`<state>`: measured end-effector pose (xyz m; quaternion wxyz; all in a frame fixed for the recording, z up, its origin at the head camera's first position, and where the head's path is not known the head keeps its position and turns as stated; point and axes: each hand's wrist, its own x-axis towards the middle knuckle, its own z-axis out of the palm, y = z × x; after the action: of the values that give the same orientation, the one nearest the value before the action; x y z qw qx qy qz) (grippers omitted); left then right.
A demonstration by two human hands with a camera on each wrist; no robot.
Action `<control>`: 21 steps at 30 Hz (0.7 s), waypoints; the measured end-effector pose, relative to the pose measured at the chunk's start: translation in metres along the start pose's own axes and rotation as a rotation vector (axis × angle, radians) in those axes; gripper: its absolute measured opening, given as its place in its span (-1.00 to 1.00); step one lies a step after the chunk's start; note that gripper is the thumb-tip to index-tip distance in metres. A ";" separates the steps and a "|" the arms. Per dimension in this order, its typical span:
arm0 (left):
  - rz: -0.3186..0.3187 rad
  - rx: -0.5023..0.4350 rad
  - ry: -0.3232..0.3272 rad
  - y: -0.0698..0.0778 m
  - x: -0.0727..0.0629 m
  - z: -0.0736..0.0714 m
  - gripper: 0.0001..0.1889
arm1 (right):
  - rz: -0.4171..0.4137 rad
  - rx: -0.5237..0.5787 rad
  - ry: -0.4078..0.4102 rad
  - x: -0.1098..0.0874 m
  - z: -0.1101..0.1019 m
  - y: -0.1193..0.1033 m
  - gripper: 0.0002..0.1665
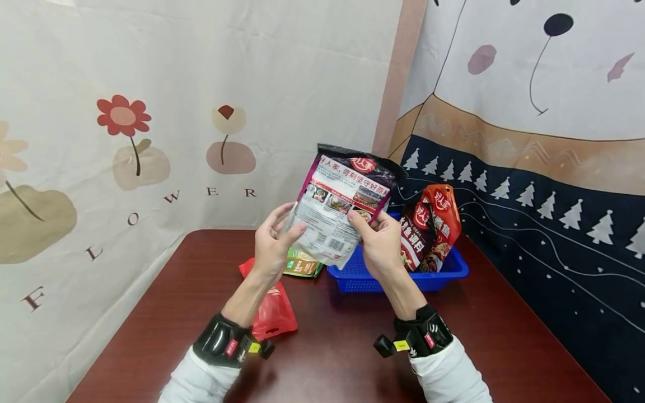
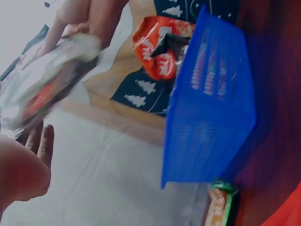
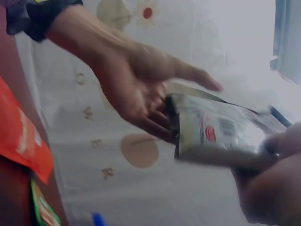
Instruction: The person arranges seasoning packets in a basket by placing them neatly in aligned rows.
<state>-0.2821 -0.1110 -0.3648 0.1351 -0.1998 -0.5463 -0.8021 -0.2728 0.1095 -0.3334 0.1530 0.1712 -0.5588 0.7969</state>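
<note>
Looking crisp, head view only: pouch (image 1: 327, 215)

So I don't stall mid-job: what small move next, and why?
Perhaps lower the held packet into the blue basket: the right hand pinches it, the head view shows it overlapping the basket's left part, and a black packet and orange-red packet stand at the right.

"FLOWER" on pale backdrop (image 1: 302, 84) — "好人家" on held packet (image 1: 342, 207) and orange pouch (image 1: 445, 224) — "鱼调料" on dark pouch (image 1: 414, 240)
</note>
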 end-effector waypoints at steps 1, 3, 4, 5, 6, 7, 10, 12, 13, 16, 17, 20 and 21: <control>0.014 0.014 -0.006 0.002 0.001 -0.003 -0.41 | -0.012 -0.038 0.001 0.001 -0.003 -0.002 -0.62; 0.036 0.047 -0.024 0.008 0.003 -0.008 -0.37 | -0.040 -0.122 -0.016 0.003 -0.010 -0.006 -0.62; 0.045 0.063 -0.040 0.011 0.004 -0.010 -0.37 | -0.053 -0.167 -0.033 0.004 -0.013 -0.009 -0.61; 0.053 0.084 -0.058 0.015 0.005 -0.012 -0.37 | -0.062 -0.211 -0.058 0.005 -0.016 -0.011 -0.61; 0.059 0.100 -0.077 0.018 0.006 -0.014 -0.37 | -0.072 -0.254 -0.086 0.005 -0.019 -0.014 -0.61; 0.063 0.118 -0.096 0.021 0.006 -0.015 -0.37 | -0.081 -0.292 -0.118 0.006 -0.022 -0.016 -0.61; 0.062 0.155 -0.144 0.027 0.006 -0.018 -0.35 | -0.096 -0.405 -0.220 0.006 -0.029 -0.021 -0.63; 0.054 0.165 -0.170 0.031 0.004 -0.018 -0.34 | -0.095 -0.462 -0.280 0.006 -0.031 -0.022 -0.65; 0.050 0.175 -0.182 0.031 0.004 -0.018 -0.34 | -0.093 -0.477 -0.309 0.005 -0.031 -0.022 -0.66; 0.032 0.198 -0.216 0.032 0.001 -0.017 -0.42 | -0.076 -0.488 -0.386 0.005 -0.030 -0.018 -0.67; 0.024 0.201 -0.225 0.032 0.001 -0.016 -0.46 | -0.072 -0.486 -0.407 0.004 -0.029 -0.017 -0.68; -0.006 0.195 -0.229 0.031 -0.001 -0.014 -0.57 | -0.068 -0.479 -0.451 0.004 -0.025 -0.013 -0.69; -0.016 0.185 -0.228 0.031 -0.001 -0.013 -0.59 | -0.068 -0.479 -0.458 0.003 -0.025 -0.012 -0.69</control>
<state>-0.2695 -0.1349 -0.3441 0.0835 -0.2721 -0.6313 -0.7214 -0.2729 0.1367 -0.3299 0.0859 0.3234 -0.7443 0.5780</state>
